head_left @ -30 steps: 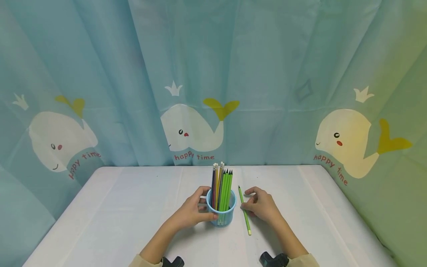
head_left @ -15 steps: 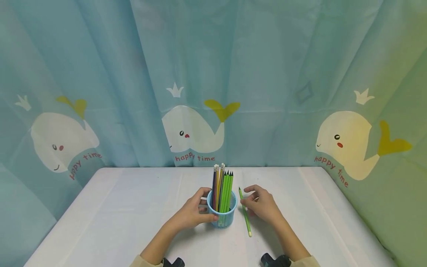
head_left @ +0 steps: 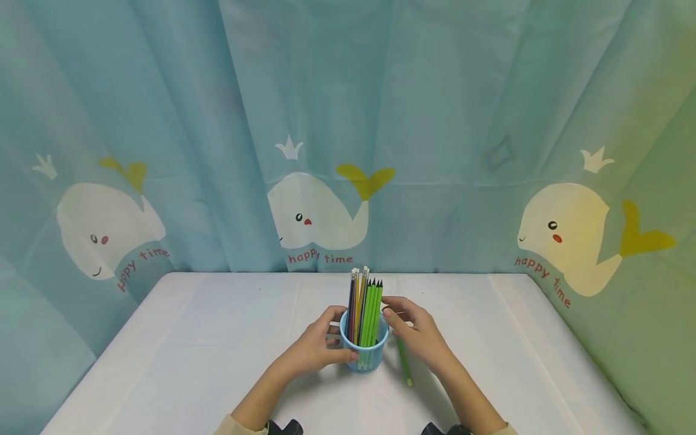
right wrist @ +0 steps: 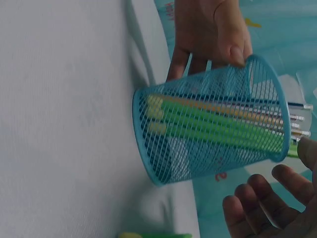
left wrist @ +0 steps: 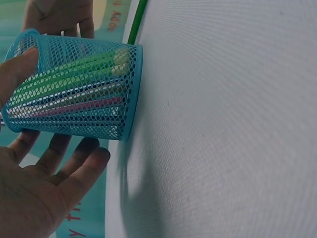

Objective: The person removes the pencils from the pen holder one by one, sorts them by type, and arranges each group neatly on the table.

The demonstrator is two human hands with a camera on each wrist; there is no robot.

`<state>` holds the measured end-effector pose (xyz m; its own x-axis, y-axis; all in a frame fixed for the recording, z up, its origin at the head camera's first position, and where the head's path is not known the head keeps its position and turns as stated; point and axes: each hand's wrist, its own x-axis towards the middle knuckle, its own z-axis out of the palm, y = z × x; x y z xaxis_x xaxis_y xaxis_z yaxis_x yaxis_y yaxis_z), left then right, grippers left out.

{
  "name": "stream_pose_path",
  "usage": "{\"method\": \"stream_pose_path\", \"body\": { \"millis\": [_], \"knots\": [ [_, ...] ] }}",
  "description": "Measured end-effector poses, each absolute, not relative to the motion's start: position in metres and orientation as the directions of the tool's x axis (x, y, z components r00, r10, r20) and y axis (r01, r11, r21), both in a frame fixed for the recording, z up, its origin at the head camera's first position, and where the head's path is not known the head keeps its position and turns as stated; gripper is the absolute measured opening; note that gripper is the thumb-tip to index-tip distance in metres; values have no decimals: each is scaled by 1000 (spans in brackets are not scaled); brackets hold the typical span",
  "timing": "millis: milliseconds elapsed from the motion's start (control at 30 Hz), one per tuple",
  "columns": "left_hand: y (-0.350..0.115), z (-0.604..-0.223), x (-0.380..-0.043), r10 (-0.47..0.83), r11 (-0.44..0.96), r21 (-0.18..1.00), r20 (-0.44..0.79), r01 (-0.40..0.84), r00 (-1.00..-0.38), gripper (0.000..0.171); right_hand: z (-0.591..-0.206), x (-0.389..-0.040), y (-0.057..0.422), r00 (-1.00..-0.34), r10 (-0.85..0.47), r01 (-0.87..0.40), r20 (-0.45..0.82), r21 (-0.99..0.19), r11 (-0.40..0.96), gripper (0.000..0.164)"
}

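Observation:
A light blue mesh pencil cup (head_left: 370,357) stands upright on the table, filled with pencils. My left hand (head_left: 311,345) grips it from the left, thumb at the near side and fingers around the far side. Green pencils (head_left: 372,311) lean on the right inside, black points up; beside them are darker and yellow pencils (head_left: 356,305) with white eraser ends up. At the cup's right rim is my right hand (head_left: 420,332), fingers loosely bent, thumb tip close to the green pencils in the right wrist view. Below that hand lies a loose green pencil (head_left: 405,362), its far part hidden.
The white table (head_left: 217,350) reaches back to a blue-green curtain (head_left: 435,121) printed with whales. A black wrist camera mount (head_left: 285,428) sits on the left wrist, and another mount (head_left: 446,429) on the right.
My right hand has moved left and away from me, from above the loose green pencil to the cup's rim. My left hand keeps its hold on the cup.

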<state>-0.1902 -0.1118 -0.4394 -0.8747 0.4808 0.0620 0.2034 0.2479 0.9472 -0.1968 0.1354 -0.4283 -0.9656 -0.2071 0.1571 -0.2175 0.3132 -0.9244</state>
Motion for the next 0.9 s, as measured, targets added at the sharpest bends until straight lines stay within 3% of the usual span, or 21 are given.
{"method": "stream_pose_path", "body": {
  "millis": [367,600,900],
  "knots": [
    [-111,-439,-189,489,212,959,63,188,-870,74,-430,-194,130,-965,-165,-248,205,-917,312,24],
    [-111,-438,-190,490,211,958,66,192,-869,75,-435,-194,123,-973,-155,-216,174,-924,316,33],
    [-111,-440,-189,490,214,957,71,199,-869,75,-434,-190,119,-974,-81,-224,210,-928,298,12]
  ]
}}
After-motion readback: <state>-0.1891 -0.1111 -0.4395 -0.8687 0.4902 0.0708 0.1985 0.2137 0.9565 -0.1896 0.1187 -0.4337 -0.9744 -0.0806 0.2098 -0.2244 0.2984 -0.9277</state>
